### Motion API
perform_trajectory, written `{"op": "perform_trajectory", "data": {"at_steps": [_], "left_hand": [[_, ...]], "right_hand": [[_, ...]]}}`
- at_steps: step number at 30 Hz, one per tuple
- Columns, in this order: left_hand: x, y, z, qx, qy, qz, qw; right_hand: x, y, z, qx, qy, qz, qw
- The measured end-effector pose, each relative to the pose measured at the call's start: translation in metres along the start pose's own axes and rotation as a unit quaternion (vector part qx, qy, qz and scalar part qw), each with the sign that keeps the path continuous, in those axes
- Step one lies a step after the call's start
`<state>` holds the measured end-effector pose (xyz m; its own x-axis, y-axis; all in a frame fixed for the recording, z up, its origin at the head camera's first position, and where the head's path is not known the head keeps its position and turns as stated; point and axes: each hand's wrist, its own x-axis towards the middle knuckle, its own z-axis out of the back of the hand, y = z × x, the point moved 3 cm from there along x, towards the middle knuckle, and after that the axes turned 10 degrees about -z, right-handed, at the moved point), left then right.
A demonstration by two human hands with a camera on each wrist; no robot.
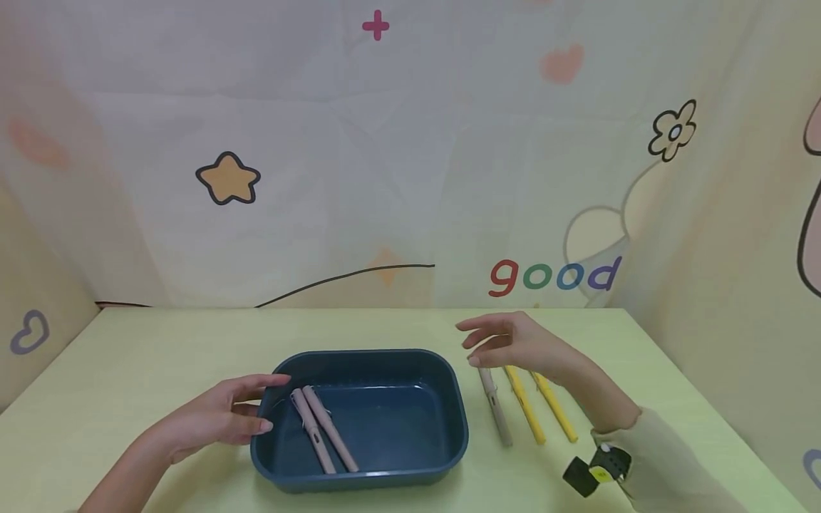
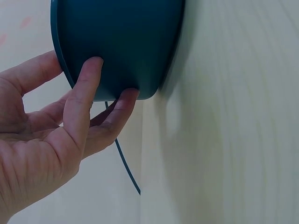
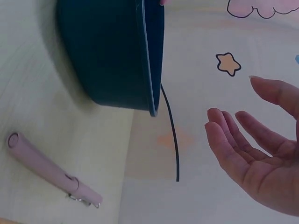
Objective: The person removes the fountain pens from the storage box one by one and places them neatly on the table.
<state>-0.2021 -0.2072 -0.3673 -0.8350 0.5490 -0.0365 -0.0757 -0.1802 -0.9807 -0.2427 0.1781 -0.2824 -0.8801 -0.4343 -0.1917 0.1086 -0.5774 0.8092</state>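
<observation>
My left hand (image 1: 221, 417) holds the left end of a dark blue box (image 1: 458, 399), its index finger over the rim. In the left wrist view, other fingertips press against the outer wall (image 2: 121, 42). Inside the box two pinkish capped pens (image 1: 313, 431) lean side by side at the left. My right hand (image 1: 513, 342) hovers to the box's right with its fingers loosely bent and nothing between them. Below it lie a greyish-pink pen (image 1: 495, 413) and two yellow pens (image 1: 527, 410) (image 1: 556, 412), their far ends partly hidden by the hand.
The box and pens rest on a pale green tabletop (image 1: 179, 342). Behind it hangs a printed backdrop (image 1: 333, 178) with a star, a flower and the word "good". A small black device (image 1: 596, 470) sits on the right sleeve (image 1: 661, 463).
</observation>
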Motion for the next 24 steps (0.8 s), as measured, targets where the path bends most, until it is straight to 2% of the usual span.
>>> {"op": "perform_trajectory", "data": {"at_steps": [7,17,24], "left_hand": [[0.001,0.000,0.000,0.001,0.000,-0.001,1.0000],[0.000,-0.001,0.000,0.000,0.001,0.001,1.0000],[0.001,-0.001,-0.001,-0.005,0.003,-0.006,1.0000]], "right_hand": [[0.013,0.013,-0.026,0.014,0.027,0.022,0.999],[0.031,0.028,-0.065,0.041,0.063,0.027,0.997],[0.040,0.034,-0.088,0.050,0.099,0.072,0.991]]}}
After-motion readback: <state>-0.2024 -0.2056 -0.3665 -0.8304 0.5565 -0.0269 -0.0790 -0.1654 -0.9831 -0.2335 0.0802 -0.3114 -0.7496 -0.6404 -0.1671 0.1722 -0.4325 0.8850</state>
